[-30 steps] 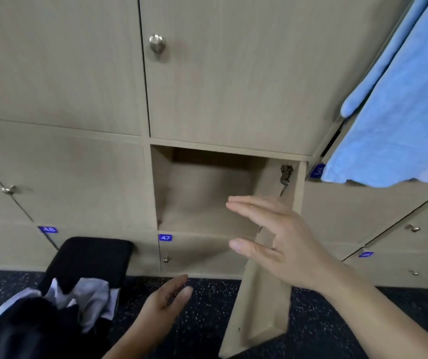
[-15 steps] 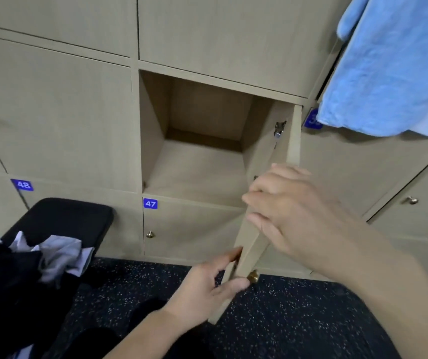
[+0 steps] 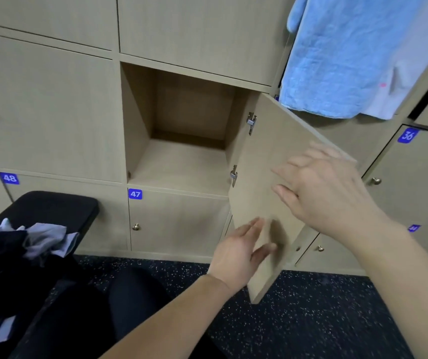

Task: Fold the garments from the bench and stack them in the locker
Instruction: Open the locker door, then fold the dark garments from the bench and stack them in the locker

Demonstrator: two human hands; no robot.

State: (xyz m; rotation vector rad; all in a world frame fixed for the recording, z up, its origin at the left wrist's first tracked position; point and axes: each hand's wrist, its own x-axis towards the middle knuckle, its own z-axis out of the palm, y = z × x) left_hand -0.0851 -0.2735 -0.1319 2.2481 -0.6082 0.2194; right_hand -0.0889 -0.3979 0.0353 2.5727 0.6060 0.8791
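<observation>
The locker (image 3: 181, 161) and its door (image 3: 267, 161) in front of me are matt, pale wood-grain board, with shiny metal hinges (image 3: 251, 122). The towel (image 3: 337, 60) above is crumpled blue cloth. Beside me, creased cloth garments (image 3: 44, 238) lie on the matt black tabletop (image 3: 60, 203). The floor (image 3: 311, 320) looks dark, speckled and rough.

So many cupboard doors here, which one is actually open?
The locker directly above the blue 47 tag: its door stands out to the right, showing a bare wooden inside. Doors left, above and below it are shut.
</observation>
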